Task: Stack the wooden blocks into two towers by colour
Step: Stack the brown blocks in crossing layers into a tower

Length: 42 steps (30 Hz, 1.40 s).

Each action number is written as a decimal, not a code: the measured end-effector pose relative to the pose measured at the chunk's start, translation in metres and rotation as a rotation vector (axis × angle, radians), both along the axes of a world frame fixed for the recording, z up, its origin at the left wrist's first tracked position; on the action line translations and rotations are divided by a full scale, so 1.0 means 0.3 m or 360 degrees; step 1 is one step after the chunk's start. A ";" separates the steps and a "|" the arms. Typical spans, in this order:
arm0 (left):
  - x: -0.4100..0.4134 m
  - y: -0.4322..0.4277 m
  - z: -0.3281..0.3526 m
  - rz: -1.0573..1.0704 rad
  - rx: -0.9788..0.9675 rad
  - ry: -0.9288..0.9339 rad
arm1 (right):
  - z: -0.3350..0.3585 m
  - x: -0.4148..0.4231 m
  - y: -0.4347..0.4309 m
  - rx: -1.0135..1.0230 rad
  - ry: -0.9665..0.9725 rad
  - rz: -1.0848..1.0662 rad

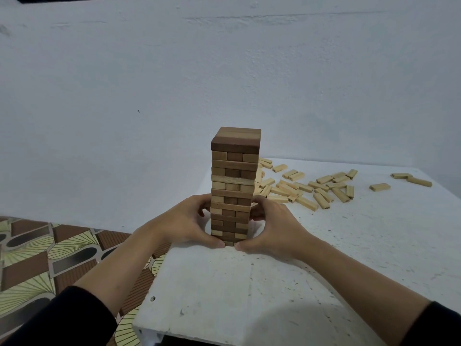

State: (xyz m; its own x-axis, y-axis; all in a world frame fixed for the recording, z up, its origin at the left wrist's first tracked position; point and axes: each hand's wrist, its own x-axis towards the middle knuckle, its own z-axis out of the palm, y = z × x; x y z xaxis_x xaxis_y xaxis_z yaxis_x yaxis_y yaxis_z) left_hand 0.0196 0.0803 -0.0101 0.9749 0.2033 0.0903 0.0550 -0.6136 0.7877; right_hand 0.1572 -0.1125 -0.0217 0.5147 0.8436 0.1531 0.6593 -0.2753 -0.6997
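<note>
A tall tower of brown wooden blocks (234, 171), in mixed darker and lighter shades, stands near the left edge of the white table (274, 283). My left hand (185, 222) grips its lower part from the left, thumb at the base. My right hand (273, 227) grips the same lower part from the right, fingers curled round the side and thumb at the base. Several pale wooden blocks (306, 187) lie scattered flat on the table behind and to the right of the tower.
A few more pale blocks (411, 179) lie far right near the table's back edge. A white wall rises behind. The table's left edge drops to a patterned brown and yellow floor (50, 258). Both forearms in dark sleeves reach over the near table.
</note>
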 end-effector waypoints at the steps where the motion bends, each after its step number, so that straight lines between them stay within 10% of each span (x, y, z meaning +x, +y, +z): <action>1: 0.001 0.002 0.001 -0.0003 -0.0006 -0.0004 | 0.000 0.001 0.004 -0.0001 -0.0007 0.0000; 42: 0.016 0.037 -0.001 -0.0003 0.0052 0.0021 | 0.000 0.021 0.036 -0.0032 0.0014 0.0023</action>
